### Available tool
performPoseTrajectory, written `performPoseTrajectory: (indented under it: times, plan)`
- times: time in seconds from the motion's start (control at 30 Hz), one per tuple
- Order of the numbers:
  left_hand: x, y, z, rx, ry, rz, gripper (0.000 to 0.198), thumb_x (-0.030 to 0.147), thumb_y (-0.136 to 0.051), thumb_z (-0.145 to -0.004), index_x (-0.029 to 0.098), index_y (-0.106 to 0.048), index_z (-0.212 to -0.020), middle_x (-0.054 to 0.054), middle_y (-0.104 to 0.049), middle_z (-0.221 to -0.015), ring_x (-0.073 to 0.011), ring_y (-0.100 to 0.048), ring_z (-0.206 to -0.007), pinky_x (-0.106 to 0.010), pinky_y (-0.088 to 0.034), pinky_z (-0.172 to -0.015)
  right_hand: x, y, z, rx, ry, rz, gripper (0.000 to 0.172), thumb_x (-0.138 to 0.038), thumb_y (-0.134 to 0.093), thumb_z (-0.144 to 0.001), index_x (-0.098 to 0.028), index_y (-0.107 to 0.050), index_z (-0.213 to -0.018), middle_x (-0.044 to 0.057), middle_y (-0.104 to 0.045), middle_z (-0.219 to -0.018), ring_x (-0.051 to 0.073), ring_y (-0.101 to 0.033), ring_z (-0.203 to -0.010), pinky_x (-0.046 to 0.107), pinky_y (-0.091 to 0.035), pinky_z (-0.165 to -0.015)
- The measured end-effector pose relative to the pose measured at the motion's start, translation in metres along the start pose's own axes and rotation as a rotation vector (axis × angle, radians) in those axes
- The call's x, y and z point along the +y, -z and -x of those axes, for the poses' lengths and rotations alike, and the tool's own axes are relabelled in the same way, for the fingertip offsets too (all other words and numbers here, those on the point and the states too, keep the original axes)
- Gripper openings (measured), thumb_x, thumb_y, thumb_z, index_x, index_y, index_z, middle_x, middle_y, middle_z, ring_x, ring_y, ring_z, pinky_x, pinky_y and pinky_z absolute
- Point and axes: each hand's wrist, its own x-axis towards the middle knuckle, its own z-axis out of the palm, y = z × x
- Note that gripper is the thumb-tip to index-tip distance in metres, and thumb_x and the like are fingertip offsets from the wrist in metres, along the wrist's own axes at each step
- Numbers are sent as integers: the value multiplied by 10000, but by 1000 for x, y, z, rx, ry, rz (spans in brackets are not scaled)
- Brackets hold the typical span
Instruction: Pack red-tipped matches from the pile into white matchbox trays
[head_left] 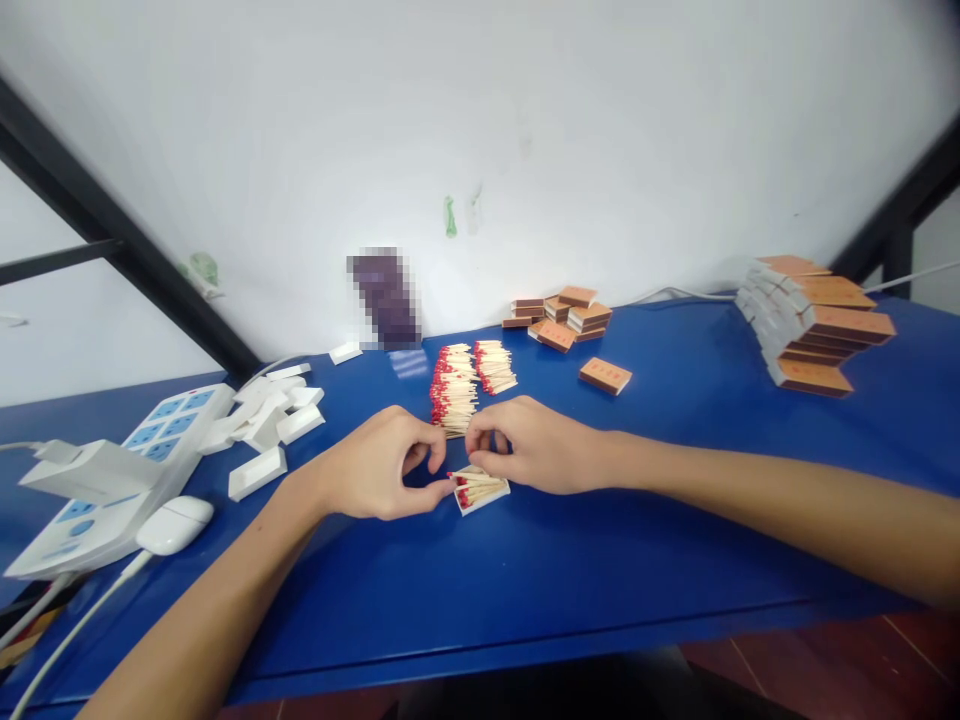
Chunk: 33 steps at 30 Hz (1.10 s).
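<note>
- where is the small white tray?
- on the blue table, between the two hands and slightly tilted to the view. matches lie in it, red heads toward the left, and one pokes out past the left edge.
- what is the left hand doing?
- its thumb tip is right at the tray's left edge, by the match heads. the index finger curls above with a gap between it and the thumb, so nothing shows pinched there.
- and the right hand?
- it arches over the tray's far right side, fingers bent inward and thumb low. i can't tell whether it grasps a match, since the fingertips are partly hidden.
- anything just beyond?
- two heaps of matches: a larger heap right behind the hands, and a smaller heap beside it on the right.
- what about boxes?
- a single matchbox lies right of the heaps, a cluster of matchboxes sits near the white wall, and a leaning stack of matchboxes stands far right.
- and on the left?
- a jumble of white trays beside a power strip, with a rounded white case near it.
</note>
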Motion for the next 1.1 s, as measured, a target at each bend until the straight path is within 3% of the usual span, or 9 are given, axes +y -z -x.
performPoseTrajectory:
  times: [0.2, 0.37, 0.47, 0.57, 0.67, 0.87, 1.1]
  plan:
    - [0, -1, -1, -117, 34, 116, 302, 454, -664, -819, 162, -641, -747, 58, -440, -521, -72, -379, -459, -204, -288, -448, 4, 5, 2, -76, 25, 52, 147, -171, -507, -912, -166, -653, -896, -16, -632, -714, 104, -506, -619, 233, -321, -589]
    - [0, -5, -3, -113, 33, 229, 274, 393, -665, -831, 149, -649, -709, 57, -437, -500, -66, -358, -454, -198, -285, -449, 7, 8, 3, -141, 130, 75, 228, -198, -523, -930, -187, -698, -1076, 22, -698, -893, 128, -578, -734, 249, -374, -662]
    - [0, -7, -3, -114, 24, 274, 264, 378, -669, -830, 143, -660, -710, 58, -433, -498, -64, -346, -452, -198, -282, -446, 4, 14, 3, -196, 93, 33, 268, -243, -528, -944, -176, -683, -1152, 26, -692, -870, 124, -581, -707, 245, -395, -646]
    - [0, -9, -4, -123, 17, 277, 268, 376, -671, -827, 142, -652, -696, 57, -440, -497, -64, -359, -452, -198, -285, -446, 0, 21, 3, -248, 25, 16, 364, -400, -609, -903, -136, -676, -1145, 35, -674, -867, 128, -580, -698, 243, -415, -631]
    - [1, -11, -5, -119, 3, 248, 271, 358, -665, -830, 145, -623, -668, 59, -438, -502, -60, -358, -455, -199, -282, -451, -1, 25, 4, -283, 52, 65, 460, -476, -709, -807, -128, -687, -1107, 48, -656, -900, 148, -577, -751, 251, -424, -661]
    - [6, -14, -7, -102, -40, 221, 298, 298, -611, -847, 161, -513, -601, 65, -405, -492, -60, -325, -450, -210, -260, -451, -2, 24, 7, -358, 132, 151, 389, -377, -729, -814, -176, -682, -1144, 45, -585, -922, 153, -542, -774, 249, -397, -669]
    - [7, -16, -10, -34, -35, 110, 319, 280, -605, -811, 176, -422, -573, 58, -413, -491, -71, -328, -449, -225, -251, -455, -1, 15, 9, -285, 146, 157, 313, -402, -668, -869, -174, -676, -1083, 43, -564, -888, 159, -524, -747, 261, -381, -642]
